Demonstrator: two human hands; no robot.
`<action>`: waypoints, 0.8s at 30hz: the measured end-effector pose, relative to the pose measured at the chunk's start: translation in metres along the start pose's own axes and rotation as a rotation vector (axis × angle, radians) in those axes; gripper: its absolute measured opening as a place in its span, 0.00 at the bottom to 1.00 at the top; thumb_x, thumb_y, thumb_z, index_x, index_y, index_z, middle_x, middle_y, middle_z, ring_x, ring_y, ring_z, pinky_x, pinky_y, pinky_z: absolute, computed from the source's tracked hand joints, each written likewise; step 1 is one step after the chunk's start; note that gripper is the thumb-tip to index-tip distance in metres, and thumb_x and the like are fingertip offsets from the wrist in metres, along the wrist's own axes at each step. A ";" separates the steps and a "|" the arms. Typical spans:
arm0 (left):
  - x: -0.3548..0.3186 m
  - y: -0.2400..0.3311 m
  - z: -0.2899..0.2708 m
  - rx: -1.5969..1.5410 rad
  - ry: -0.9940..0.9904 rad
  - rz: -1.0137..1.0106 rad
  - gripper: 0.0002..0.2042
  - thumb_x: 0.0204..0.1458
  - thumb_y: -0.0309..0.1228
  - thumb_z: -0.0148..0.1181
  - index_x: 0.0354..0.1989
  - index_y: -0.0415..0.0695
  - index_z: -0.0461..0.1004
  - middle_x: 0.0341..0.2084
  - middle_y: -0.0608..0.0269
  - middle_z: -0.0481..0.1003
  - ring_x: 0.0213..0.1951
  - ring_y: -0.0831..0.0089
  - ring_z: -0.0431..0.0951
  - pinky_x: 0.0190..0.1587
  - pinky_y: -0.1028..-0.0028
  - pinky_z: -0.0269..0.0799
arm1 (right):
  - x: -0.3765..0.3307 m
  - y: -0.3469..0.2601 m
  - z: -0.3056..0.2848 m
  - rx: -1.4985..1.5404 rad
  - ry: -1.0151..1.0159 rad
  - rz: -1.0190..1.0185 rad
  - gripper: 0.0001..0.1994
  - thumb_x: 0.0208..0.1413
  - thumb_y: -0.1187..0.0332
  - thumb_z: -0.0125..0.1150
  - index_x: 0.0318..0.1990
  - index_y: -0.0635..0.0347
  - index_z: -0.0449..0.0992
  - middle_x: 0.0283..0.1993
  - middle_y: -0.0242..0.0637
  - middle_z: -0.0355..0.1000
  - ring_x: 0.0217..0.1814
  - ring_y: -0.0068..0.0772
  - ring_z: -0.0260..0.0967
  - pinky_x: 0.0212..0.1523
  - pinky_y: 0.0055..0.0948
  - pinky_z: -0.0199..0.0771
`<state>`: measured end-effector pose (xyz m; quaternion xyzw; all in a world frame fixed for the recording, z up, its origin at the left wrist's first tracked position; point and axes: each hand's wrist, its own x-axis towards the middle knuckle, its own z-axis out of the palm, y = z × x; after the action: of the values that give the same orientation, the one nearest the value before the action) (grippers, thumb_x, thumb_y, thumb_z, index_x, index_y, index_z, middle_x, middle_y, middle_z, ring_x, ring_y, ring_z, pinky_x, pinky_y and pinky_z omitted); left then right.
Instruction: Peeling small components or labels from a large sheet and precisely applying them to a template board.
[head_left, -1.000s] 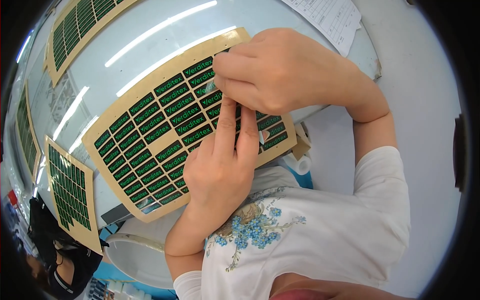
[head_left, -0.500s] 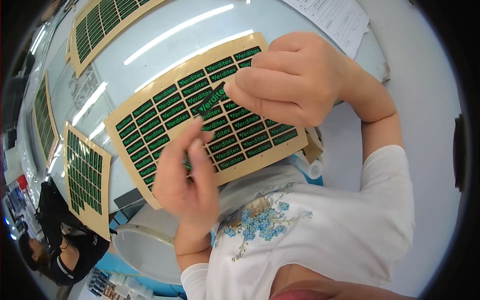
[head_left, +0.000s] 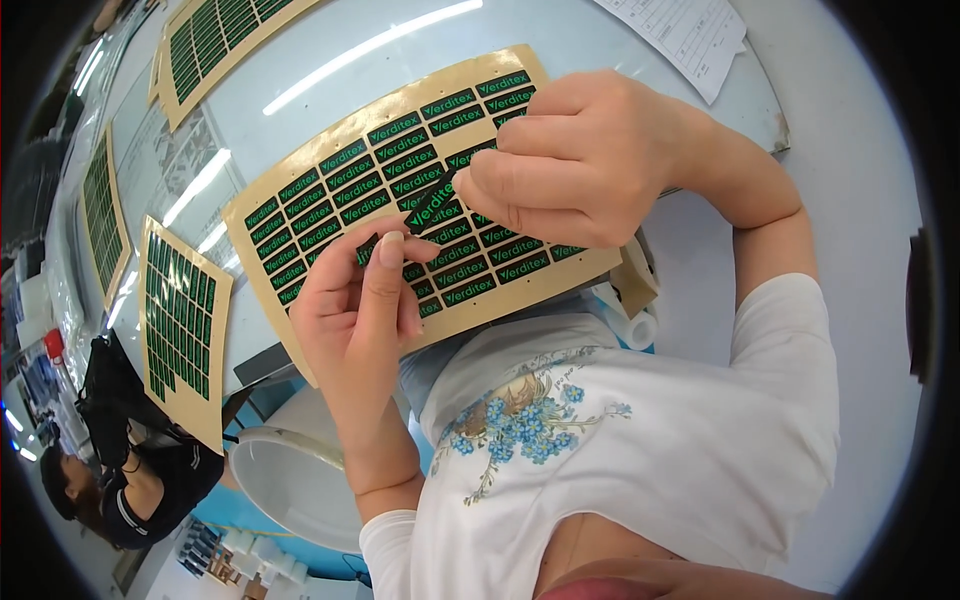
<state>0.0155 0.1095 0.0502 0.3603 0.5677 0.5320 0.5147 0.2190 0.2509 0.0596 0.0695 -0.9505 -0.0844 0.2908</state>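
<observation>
Between the thumb and fingertips of my right hand (head_left: 590,150) is the upper right end of a small black label (head_left: 432,204) with green lettering. The label slants over a tan backing sheet (head_left: 463,140) covered in rows of matching labels, with a bare patch where I point. My left hand (head_left: 360,300) hovers over the sheet's lower left part, its fingers loosely curled and the thumb raised apart from the index finger. Its index fingertip lies beside the label's lower left end; whether they touch is unclear. Both hands hide parts of the sheet.
More label sheets lie at the far left (head_left: 215,60) and left (head_left: 185,330) of the glossy table (head_left: 330,110). Printed paper (head_left: 685,40) rests at the far right edge. A white tub (head_left: 300,490) and a person in black (head_left: 150,480) are at lower left.
My left hand has drawn slightly away to the left, and its thumb now points up. My right hand still grips the label. The whole view has shifted a little.
</observation>
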 end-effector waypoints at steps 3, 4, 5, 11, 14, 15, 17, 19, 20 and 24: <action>0.001 -0.001 -0.001 0.002 -0.021 0.003 0.08 0.61 0.27 0.56 0.44 0.35 0.75 0.31 0.59 0.80 0.17 0.88 0.64 0.20 0.87 0.56 | 0.000 -0.001 -0.001 -0.037 -0.027 -0.038 0.10 0.39 0.73 0.62 0.32 0.65 0.79 0.30 0.29 0.68 0.24 0.19 0.65 0.18 0.18 0.59; 0.001 -0.001 -0.001 0.003 -0.021 0.003 0.08 0.61 0.27 0.56 0.44 0.35 0.75 0.31 0.59 0.80 0.17 0.88 0.64 0.20 0.87 0.56 | 0.000 -0.001 -0.001 -0.039 -0.031 -0.037 0.10 0.39 0.72 0.63 0.32 0.64 0.79 0.30 0.29 0.68 0.24 0.19 0.65 0.18 0.17 0.58; 0.001 -0.002 -0.001 -0.001 -0.027 0.009 0.08 0.61 0.27 0.57 0.44 0.35 0.75 0.31 0.59 0.80 0.17 0.88 0.64 0.20 0.87 0.57 | 0.000 -0.001 -0.001 -0.039 -0.030 -0.036 0.10 0.39 0.72 0.63 0.32 0.64 0.79 0.30 0.29 0.68 0.24 0.19 0.65 0.18 0.17 0.58; 0.002 -0.005 -0.001 -0.016 -0.044 0.006 0.08 0.61 0.26 0.57 0.44 0.35 0.75 0.30 0.59 0.80 0.18 0.87 0.65 0.20 0.87 0.58 | -0.001 -0.002 0.000 -0.008 -0.029 -0.025 0.10 0.39 0.72 0.63 0.32 0.64 0.79 0.30 0.29 0.68 0.24 0.19 0.65 0.18 0.18 0.58; 0.002 -0.005 -0.001 -0.017 -0.051 0.009 0.08 0.61 0.26 0.56 0.44 0.35 0.75 0.29 0.59 0.80 0.18 0.87 0.65 0.21 0.87 0.58 | -0.002 -0.003 0.001 -0.009 -0.027 -0.018 0.10 0.38 0.72 0.63 0.31 0.65 0.79 0.29 0.30 0.68 0.25 0.20 0.66 0.18 0.18 0.59; 0.002 -0.006 -0.001 -0.016 -0.053 0.009 0.08 0.61 0.26 0.56 0.44 0.35 0.75 0.29 0.59 0.80 0.18 0.87 0.65 0.21 0.87 0.58 | -0.002 -0.004 0.001 -0.010 -0.028 -0.018 0.10 0.38 0.72 0.63 0.31 0.65 0.79 0.29 0.30 0.68 0.25 0.20 0.66 0.18 0.18 0.59; 0.002 -0.006 -0.001 -0.015 -0.051 0.009 0.08 0.61 0.26 0.56 0.44 0.35 0.75 0.29 0.59 0.79 0.18 0.87 0.65 0.21 0.87 0.58 | -0.001 -0.004 0.001 -0.012 -0.029 -0.018 0.10 0.38 0.72 0.63 0.31 0.65 0.79 0.29 0.30 0.68 0.25 0.20 0.66 0.18 0.18 0.59; 0.002 -0.006 -0.001 -0.014 -0.049 0.009 0.08 0.61 0.26 0.56 0.44 0.35 0.75 0.29 0.59 0.79 0.18 0.87 0.65 0.21 0.87 0.58 | -0.001 -0.004 0.001 -0.028 -0.027 -0.020 0.10 0.38 0.72 0.63 0.31 0.64 0.79 0.29 0.30 0.68 0.25 0.20 0.66 0.18 0.18 0.59; 0.002 -0.006 -0.001 -0.014 -0.049 0.008 0.08 0.61 0.26 0.56 0.44 0.35 0.75 0.29 0.59 0.79 0.18 0.87 0.65 0.21 0.87 0.58 | -0.001 -0.004 0.001 -0.028 -0.027 -0.020 0.10 0.38 0.72 0.63 0.31 0.64 0.79 0.29 0.30 0.68 0.25 0.20 0.66 0.18 0.18 0.59; 0.002 -0.006 0.000 -0.012 -0.053 0.009 0.08 0.61 0.26 0.56 0.44 0.35 0.75 0.29 0.60 0.80 0.18 0.87 0.65 0.21 0.87 0.58 | -0.001 -0.005 0.001 -0.039 -0.030 -0.023 0.09 0.38 0.72 0.63 0.31 0.64 0.79 0.28 0.29 0.67 0.24 0.19 0.66 0.18 0.17 0.58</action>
<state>0.0156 0.1108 0.0441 0.3735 0.5490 0.5279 0.5295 0.2200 0.2465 0.0571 0.0735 -0.9521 -0.1074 0.2768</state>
